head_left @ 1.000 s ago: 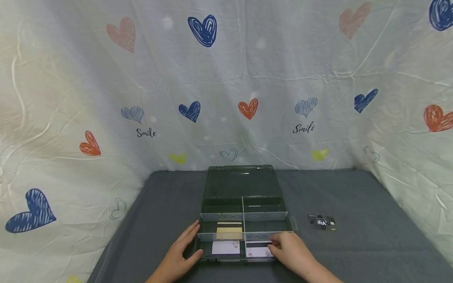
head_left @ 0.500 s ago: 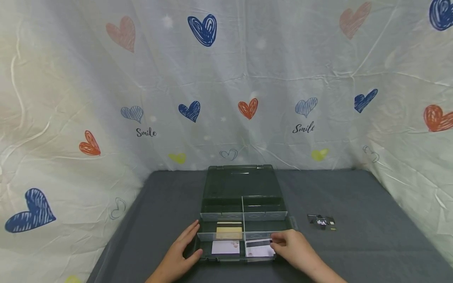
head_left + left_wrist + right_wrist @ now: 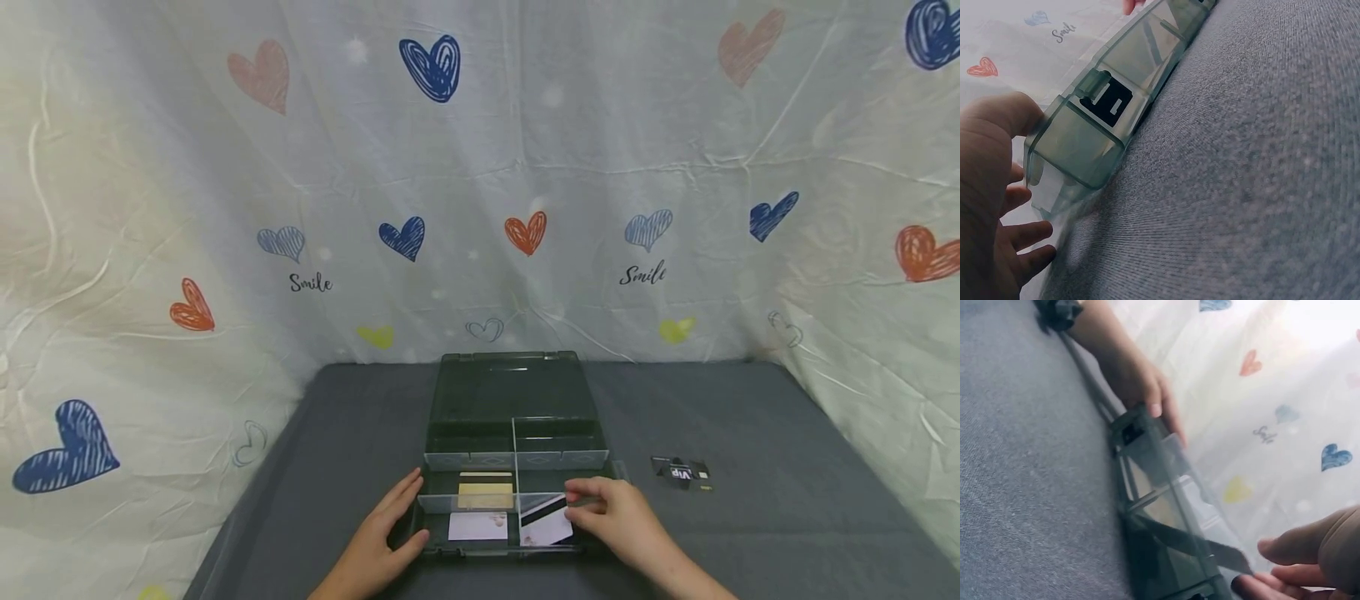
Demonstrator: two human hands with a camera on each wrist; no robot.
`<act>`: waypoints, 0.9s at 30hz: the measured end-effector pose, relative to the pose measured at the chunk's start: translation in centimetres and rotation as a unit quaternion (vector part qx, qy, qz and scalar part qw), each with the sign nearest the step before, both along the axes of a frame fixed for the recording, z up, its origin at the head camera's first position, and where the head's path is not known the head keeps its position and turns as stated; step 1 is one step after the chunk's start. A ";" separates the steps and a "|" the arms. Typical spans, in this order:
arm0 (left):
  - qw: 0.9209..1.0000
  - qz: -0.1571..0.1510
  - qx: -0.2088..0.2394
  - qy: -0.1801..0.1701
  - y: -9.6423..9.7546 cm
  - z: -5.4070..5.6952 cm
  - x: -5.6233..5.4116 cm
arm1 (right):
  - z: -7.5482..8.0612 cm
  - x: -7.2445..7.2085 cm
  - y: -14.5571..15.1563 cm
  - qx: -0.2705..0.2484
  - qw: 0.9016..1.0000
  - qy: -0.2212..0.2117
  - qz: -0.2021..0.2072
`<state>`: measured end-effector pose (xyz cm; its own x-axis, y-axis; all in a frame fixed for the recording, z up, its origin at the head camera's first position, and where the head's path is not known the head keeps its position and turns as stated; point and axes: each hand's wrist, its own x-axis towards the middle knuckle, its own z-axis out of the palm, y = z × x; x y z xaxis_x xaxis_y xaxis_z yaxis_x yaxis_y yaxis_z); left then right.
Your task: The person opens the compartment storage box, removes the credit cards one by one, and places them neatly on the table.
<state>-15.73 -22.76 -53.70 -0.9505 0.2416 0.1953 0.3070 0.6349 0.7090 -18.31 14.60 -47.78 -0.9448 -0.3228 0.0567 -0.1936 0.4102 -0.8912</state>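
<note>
In the head view an open green translucent divided box [image 3: 467, 550] lies at the table's near middle. My right hand [image 3: 618, 512] pinches the right end of a white card [image 3: 546, 527] with a black stripe. That card tilts within the front right compartment, its right end raised. My left hand [image 3: 378, 533] rests against the box's left side with fingers spread, thumb at the front left corner. A white card [image 3: 477, 526] lies in the front left compartment, and a gold card [image 3: 486, 490] with a dark stripe lies behind it. The box's front latch [image 3: 1113, 103] shows in the left wrist view.
A black VIP card [image 3: 682, 472] lies on the grey tablecloth [image 3: 750, 533] right of the box. The box's lid [image 3: 510, 385] leans back behind the compartments. Clear dividers [image 3: 468, 502] stand between them. A white curtain [image 3: 570, 275] with printed hearts hangs behind the table.
My right hand has lifted the right end of the striped white card, which lay nearly level before and now slants upward. The left hand has stayed on the box.
</note>
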 end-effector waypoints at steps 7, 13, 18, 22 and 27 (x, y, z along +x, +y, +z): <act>1.000 -0.003 0.000 0.015 0.0 -0.1 -0.1 | -0.9 -0.3 -0.6 -0.054 0.998 -0.034 0.022; 0.999 0.000 -0.007 0.034 0.0 -0.3 0.0 | -0.8 -0.6 -1.2 -0.074 0.995 -0.058 0.035; 1.000 0.001 -0.004 0.024 0.0 -0.2 0.0 | -0.8 -0.6 -1.2 -0.110 0.990 -0.080 0.049; 1.000 0.000 0.000 0.008 0.0 -0.1 0.0 | -0.8 -0.6 -1.0 -0.125 0.987 -0.092 0.051; 1.000 0.000 0.000 -0.002 0.0 0.0 0.0 | -0.7 -0.8 -0.3 -0.127 0.986 -0.101 0.042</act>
